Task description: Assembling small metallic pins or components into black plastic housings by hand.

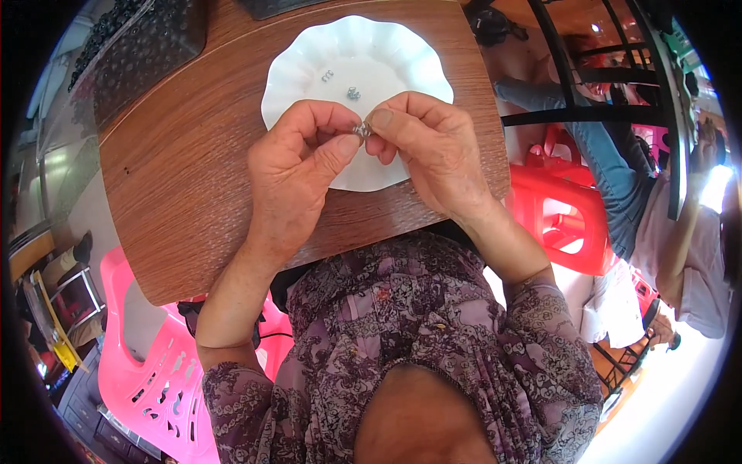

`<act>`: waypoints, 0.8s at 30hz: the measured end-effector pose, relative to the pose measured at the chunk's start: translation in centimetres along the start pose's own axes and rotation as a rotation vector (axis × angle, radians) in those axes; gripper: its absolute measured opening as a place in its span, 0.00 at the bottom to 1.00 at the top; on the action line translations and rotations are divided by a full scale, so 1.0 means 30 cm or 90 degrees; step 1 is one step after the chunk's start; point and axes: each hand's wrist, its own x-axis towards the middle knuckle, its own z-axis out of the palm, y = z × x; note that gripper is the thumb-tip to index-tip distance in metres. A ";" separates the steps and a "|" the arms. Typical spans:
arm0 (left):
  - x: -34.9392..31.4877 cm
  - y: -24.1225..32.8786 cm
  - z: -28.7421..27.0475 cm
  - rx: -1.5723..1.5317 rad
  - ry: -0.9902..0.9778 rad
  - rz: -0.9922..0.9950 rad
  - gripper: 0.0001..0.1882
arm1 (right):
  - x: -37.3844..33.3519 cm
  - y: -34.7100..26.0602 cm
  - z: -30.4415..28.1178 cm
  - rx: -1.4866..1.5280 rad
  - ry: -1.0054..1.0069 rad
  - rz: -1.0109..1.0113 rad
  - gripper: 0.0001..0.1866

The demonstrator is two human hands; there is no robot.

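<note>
Over the near part of a white scalloped plate (413, 58), my left hand (287, 166) and my right hand (437, 151) meet fingertip to fingertip. Both are closed in a pinch on a small silvery metal coil (362, 130), which looks like a tiny spring; the fingers hide part of it. Whether it is one piece or several tangled together, I cannot tell. Inside the plate lie a small clump of similar metal coils (353, 93) and, to its left, a looser bit of coil (328, 76).
The plate stands on a brown wood-grain table (185, 170). At the far left is a dark tray (174, 35) with clear plastic and many small dark pieces. A pink chair (154, 379) is at lower left, a red stool (560, 220) at right. Beyond it sits another person (618, 178).
</note>
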 end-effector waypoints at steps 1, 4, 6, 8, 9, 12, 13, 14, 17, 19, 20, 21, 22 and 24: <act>0.000 0.002 -0.001 0.002 -0.004 -0.005 0.08 | 0.000 0.002 0.000 0.000 0.000 0.000 0.08; 0.003 0.020 0.000 0.015 0.006 -0.037 0.08 | 0.001 0.009 -0.001 -0.007 0.002 -0.011 0.09; 0.004 0.020 0.000 0.016 -0.003 -0.051 0.08 | 0.001 0.014 -0.001 -0.027 0.011 -0.023 0.09; 0.004 0.018 0.004 0.018 -0.012 -0.064 0.07 | -0.001 0.015 0.004 -0.039 0.013 -0.027 0.09; 0.004 0.014 0.010 0.014 0.009 -0.039 0.07 | -0.002 0.016 0.007 -0.050 0.015 -0.031 0.09; 0.005 -0.005 0.012 0.048 0.036 0.023 0.07 | 0.001 0.016 0.009 -0.036 0.011 -0.014 0.09; 0.005 -0.009 0.011 0.087 0.042 0.061 0.06 | 0.001 0.015 0.008 -0.036 0.012 -0.014 0.09; 0.006 -0.010 0.012 0.087 0.042 0.060 0.06 | 0.002 0.015 0.007 -0.038 0.011 -0.011 0.09; 0.008 -0.012 0.014 0.234 0.064 0.129 0.05 | 0.006 0.009 0.006 -0.016 0.005 0.005 0.09; 0.010 -0.013 0.018 0.219 0.062 0.140 0.06 | 0.009 0.010 0.008 0.007 -0.002 0.016 0.09; 0.010 -0.014 0.021 0.219 0.062 0.140 0.06 | 0.011 0.014 0.013 0.011 0.004 0.007 0.10; 0.010 -0.015 0.024 0.160 0.064 0.128 0.06 | 0.012 0.017 0.017 0.014 0.010 -0.002 0.11; 0.009 -0.015 0.027 0.100 0.065 0.116 0.06 | 0.011 0.019 0.022 0.014 0.010 -0.002 0.11; 0.004 -0.014 0.033 0.082 0.065 0.121 0.07 | 0.007 0.022 0.031 -0.006 0.042 -0.032 0.11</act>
